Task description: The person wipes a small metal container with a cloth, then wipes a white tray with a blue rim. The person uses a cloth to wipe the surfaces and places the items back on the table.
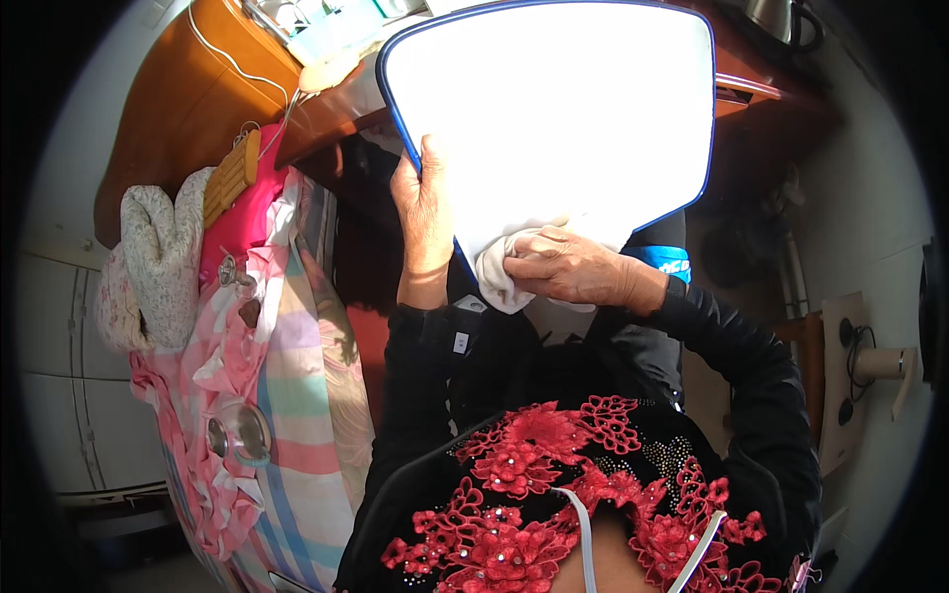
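Observation:
A large flat panel with a blue rim (571, 104) stands tilted in front of my torso. Its face is so brightly lit that I cannot tell whether it is a mirror or a board. My left hand (424, 211) grips the left edge, thumb over the face and fingers mostly hidden behind. Bunched in my right hand (567, 268) is a white cloth (498, 267), pressed against the lower part of the face. Black sleeves cover both arms, and part of my lap shows below the panel.
To the left is a bed with a checked sheet (293, 400), a folded floral quilt (164, 259) and shiny metal items (248, 434). Behind the panel runs a wooden table (334, 111), with a metal kettle (771, 18) at far right. A white cable (222, 55) hangs at upper left.

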The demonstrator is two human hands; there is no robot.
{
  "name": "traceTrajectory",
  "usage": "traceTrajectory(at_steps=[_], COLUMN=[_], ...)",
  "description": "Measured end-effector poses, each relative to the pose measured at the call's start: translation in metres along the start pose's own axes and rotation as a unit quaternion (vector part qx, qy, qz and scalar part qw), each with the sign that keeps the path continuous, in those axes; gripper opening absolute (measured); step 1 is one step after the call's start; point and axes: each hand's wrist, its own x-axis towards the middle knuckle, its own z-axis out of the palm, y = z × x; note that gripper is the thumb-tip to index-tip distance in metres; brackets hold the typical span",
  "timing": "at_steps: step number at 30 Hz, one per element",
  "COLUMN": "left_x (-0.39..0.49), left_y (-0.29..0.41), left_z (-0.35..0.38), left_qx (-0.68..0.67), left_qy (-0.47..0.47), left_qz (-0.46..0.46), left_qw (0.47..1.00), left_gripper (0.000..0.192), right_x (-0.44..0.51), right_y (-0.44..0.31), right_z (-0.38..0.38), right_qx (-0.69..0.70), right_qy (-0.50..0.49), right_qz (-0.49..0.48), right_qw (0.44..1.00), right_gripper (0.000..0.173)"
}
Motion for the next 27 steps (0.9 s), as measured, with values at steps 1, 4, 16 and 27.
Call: traceTrajectory(at_steps=[1, 4, 16, 27], left_x=[-0.001, -0.003, -0.004, -0.006], left_y=[-0.002, -0.006, -0.017, -0.023], left_z=[-0.002, -0.003, -0.002, 0.0], left_qx=[-0.002, -0.022, -0.055, -0.074], left_qy=[-0.006, 0.003, 0.032, 0.06], left_qz=[-0.006, 0.025, 0.007, -0.013], left_qw=[1.0, 0.999, 0.998, 0.995], left_gripper=[0.031, 0.03, 0.032, 0.046], right_x=[-0.013, -0.058, -0.033, -0.112], right_y=[0.0, 0.035, -0.017, 0.053], right_z=[0.0, -0.025, 0.006, -0.028], right_qx=[-0.019, -0.127, 0.009, -0.127], right_qy=[-0.044, -0.089, -0.014, 0.139], right_qz=[-0.014, 0.032, 0.104, 0.665], right_qw=[0.999, 0.987, 0.994, 0.723], right_gripper=[0.015, 0.02, 0.022, 0.018])
